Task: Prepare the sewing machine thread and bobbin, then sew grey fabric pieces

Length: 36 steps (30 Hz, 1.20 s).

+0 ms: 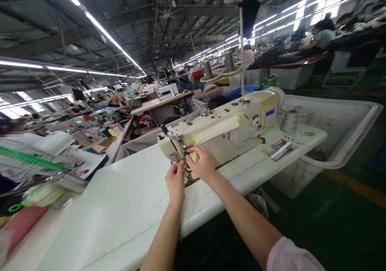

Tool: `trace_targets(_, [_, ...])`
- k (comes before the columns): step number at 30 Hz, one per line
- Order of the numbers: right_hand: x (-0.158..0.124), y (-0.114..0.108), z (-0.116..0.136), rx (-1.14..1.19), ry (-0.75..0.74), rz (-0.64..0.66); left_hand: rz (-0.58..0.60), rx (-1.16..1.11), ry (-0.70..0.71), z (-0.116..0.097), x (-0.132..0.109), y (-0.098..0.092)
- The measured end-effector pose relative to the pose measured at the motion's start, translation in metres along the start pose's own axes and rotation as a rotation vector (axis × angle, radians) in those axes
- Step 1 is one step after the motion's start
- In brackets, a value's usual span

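Observation:
A cream industrial sewing machine (223,128) stands on a white work table (126,206). Both my hands are up at its needle end. My left hand (175,179) is closed in a pinch just below the needle area, on something too small to name. My right hand (202,163) is curled with its fingers pressed together at the needle and presser foot; what it grips is hidden. A thin thread trails down from my left hand across the table.
A grey thread cone (290,121) and a small tray of tools (280,148) sit on the table's right end. A large white bin (340,134) stands behind. Cluttered tables lie at left, other workers sit at far right.

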State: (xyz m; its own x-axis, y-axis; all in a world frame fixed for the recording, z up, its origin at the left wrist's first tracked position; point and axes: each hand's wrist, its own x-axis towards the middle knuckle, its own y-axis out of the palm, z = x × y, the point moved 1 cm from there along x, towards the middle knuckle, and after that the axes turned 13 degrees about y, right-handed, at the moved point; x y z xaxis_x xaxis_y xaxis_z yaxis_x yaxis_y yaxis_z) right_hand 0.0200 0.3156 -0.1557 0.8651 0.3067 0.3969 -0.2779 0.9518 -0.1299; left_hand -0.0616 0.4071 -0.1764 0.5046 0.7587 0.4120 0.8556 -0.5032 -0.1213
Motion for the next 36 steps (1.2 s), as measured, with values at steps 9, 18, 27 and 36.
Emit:
trace_targets(9, [-0.012,0.019,0.003,-0.396,-0.018,-0.124,0.047,0.04,0.072,-0.003,0.001,-0.008])
trace_targets(18, [-0.013,0.025,0.015,-0.593,-0.035,-0.16,0.045,0.032,0.063,-0.001,0.003,-0.01])
trace_targets(27, [-0.009,0.03,0.017,-0.649,-0.076,-0.162,0.047,0.092,0.106,-0.011,0.002,-0.017])
trace_targets(36, [-0.008,0.029,0.015,-0.617,-0.115,-0.148,0.002,0.196,0.181,-0.006,0.007,-0.018])
